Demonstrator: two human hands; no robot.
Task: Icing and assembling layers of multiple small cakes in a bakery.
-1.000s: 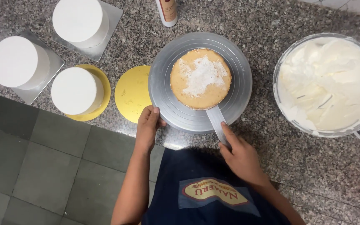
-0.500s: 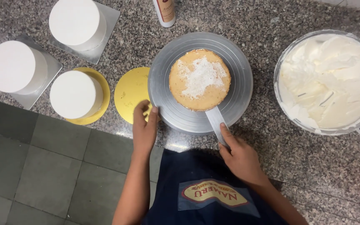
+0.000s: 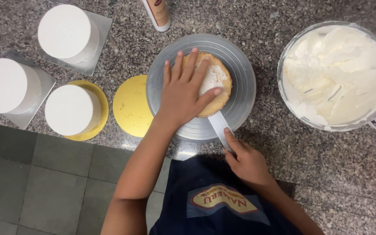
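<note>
The round sponge cake layer [image 3: 216, 85] sits a little off centre on your grey metal turntable [image 3: 244, 78], its golden-brown crust smeared with a patch of white cream; your left hand [image 3: 183, 89] lies flat on top of it, fingers spread and reaching away from you, the thumb stretched out across the creamy part, the forearm coming up from the lower left; your right hand [image 3: 246, 161] is closed around the handle of a palette knife [image 3: 219, 124], index finger laid along it, and the flat steel blade runs under the near edge of the layer, just beneath your left thumb; the turntable is ridged with fine concentric rings and stands on a speckled granite counter [image 3: 122, 39]; a thin yellow cake board [image 3: 131, 106] lies touching the turntable's left rim; further left stand three smooth white-frosted cakes, one [image 3: 70, 109] on a yellow board and two [image 3: 66, 32] [image 3: 5, 85] on square silver boards; to your right, well apart from the turntable, a wide glass bowl [image 3: 283, 87] holds whipped white cream [image 3: 336, 69] in soft peaks
</note>
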